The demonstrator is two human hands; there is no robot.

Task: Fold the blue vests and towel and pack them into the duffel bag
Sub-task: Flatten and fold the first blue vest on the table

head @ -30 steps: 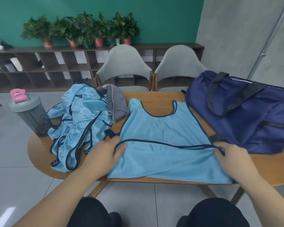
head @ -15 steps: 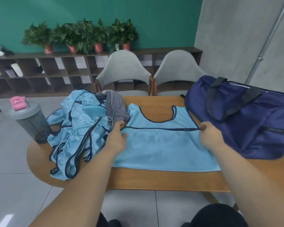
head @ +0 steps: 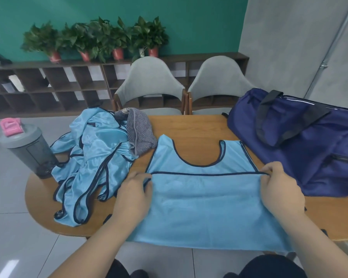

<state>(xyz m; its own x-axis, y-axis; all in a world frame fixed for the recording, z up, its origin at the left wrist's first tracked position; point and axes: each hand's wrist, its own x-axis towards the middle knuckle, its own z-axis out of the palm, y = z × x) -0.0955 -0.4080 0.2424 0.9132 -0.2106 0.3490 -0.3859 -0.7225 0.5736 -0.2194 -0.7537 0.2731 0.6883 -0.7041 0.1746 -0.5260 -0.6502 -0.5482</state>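
A light blue vest (head: 205,201) with dark trim lies flat on the wooden table (head: 189,127), its bottom hem folded up to just below the neckline. My left hand (head: 134,194) pinches the left end of that hem. My right hand (head: 279,187) pinches the right end. A crumpled pile of more blue vests (head: 88,165) lies to the left, with a grey striped towel (head: 138,135) on its far edge. The navy duffel bag (head: 301,141) sits at the right, its black handles on top.
A grey shaker bottle (head: 28,149) with a pink lid tab stands at the table's left edge. Two grey chairs (head: 149,85) are pushed in on the far side. Behind them runs a low shelf unit (head: 48,87) topped with potted plants.
Both hands carried the vest's bottom hem away from me and up over the body, then drew it slightly back. The fold now lies just below the neckline.
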